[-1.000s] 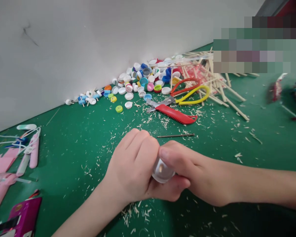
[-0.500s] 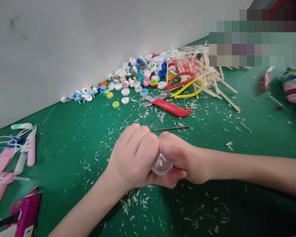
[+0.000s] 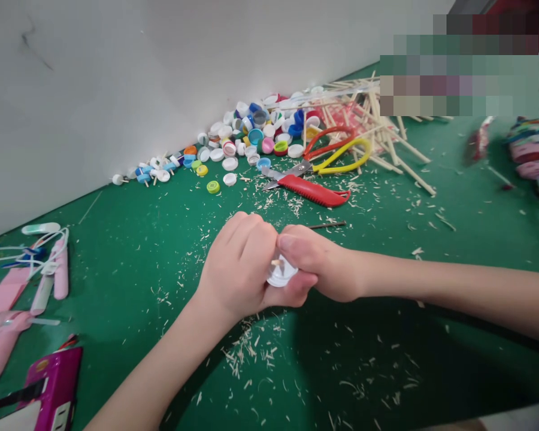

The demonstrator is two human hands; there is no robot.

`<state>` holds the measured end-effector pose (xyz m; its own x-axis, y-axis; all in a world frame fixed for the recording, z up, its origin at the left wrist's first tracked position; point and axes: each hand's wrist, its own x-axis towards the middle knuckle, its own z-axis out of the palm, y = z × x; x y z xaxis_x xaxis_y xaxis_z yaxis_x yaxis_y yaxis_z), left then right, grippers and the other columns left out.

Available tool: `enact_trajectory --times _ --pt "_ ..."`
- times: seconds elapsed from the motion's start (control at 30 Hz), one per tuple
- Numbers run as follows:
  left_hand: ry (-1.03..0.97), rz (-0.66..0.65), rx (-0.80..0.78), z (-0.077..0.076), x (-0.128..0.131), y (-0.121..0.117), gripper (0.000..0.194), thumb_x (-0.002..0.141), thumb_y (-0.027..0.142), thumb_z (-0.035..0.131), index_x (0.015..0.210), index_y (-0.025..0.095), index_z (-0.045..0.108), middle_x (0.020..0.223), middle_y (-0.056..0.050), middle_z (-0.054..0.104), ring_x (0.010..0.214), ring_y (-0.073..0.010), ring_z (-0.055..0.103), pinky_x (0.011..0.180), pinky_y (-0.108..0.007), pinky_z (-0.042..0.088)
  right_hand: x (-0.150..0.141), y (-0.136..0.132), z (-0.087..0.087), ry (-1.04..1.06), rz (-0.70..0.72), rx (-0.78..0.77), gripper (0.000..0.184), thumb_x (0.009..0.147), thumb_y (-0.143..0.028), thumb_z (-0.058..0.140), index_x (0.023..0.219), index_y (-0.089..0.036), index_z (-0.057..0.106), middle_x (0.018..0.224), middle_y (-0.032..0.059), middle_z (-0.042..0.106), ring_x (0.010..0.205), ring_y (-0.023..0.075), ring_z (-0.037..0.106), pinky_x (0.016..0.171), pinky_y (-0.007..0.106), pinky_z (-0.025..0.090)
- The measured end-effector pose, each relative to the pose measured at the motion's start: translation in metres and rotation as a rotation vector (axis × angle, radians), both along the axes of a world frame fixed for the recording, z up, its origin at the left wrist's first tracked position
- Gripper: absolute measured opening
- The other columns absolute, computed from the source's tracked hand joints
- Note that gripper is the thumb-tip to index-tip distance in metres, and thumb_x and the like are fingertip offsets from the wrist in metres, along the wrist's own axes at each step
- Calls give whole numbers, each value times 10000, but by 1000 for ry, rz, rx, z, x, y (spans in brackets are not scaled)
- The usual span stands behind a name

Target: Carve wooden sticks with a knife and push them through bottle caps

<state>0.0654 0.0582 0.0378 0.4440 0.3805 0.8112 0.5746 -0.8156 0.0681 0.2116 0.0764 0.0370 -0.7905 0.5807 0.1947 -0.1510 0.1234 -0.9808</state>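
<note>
My left hand and my right hand meet above the green table, fingers closed round a whitish bottle cap. A short piece of wooden stick shows in the cap's middle. Fingers hide most of the cap's rim. Just beyond my right hand, a thin metal rod lies partly covered by it. Farther off, a red utility knife with its blade out rests against scissors with one orange and one yellow handle.
Many coloured bottle caps are heaped along the grey wall. Wooden sticks lie piled behind the scissors. Wood shavings litter the green table. Pink devices with cords and a purple case sit at left.
Both hands, still round the cap, have shifted slightly up and left. The cap is tilted differently, and my right hand now covers part of the metal rod.
</note>
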Motion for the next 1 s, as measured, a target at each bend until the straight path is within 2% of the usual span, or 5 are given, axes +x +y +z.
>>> enact_trajectory --times 0.37,0.5,0.7,0.87,1.0 --pt "12 39 -34 -1 -4 1 356 977 494 313 724 245 305 617 42 295 564 -135 309 508 -297 285 -6 1 0 -74 8 -55 403 856 -507 384 607 -193 341 546 -34 308 499 66 255 459 235 240" --pt "22 28 -54 2 -9 1 367 973 503 324 716 242 312 608 42 308 550 -132 313 486 -291 274 -5 1 -1 -86 8 -51 484 897 -569 367 602 -187 336 548 -37 297 517 67 248 481 237 248" --pt "171 65 -334 15 -32 -9 350 955 466 415 708 218 405 630 32 439 579 -116 405 503 -249 344 6 2 5 -247 -2 16 562 991 -596 214 711 -158 428 677 -14 423 612 83 327 595 245 320" --pt "292 158 -709 16 -37 -21 140 880 336 588 951 220 554 789 26 582 710 -122 546 608 -242 463 30 4 8 -391 -128 382 471 1018 -495 244 897 -149 541 885 39 538 836 134 456 790 294 379" --pt "323 158 -756 5 -36 -19 191 909 309 563 1083 228 558 914 -10 641 818 -146 609 693 -283 523 58 17 -4 -585 -464 919 400 1007 -407 317 1049 -133 605 1100 105 565 1023 200 467 961 383 353"
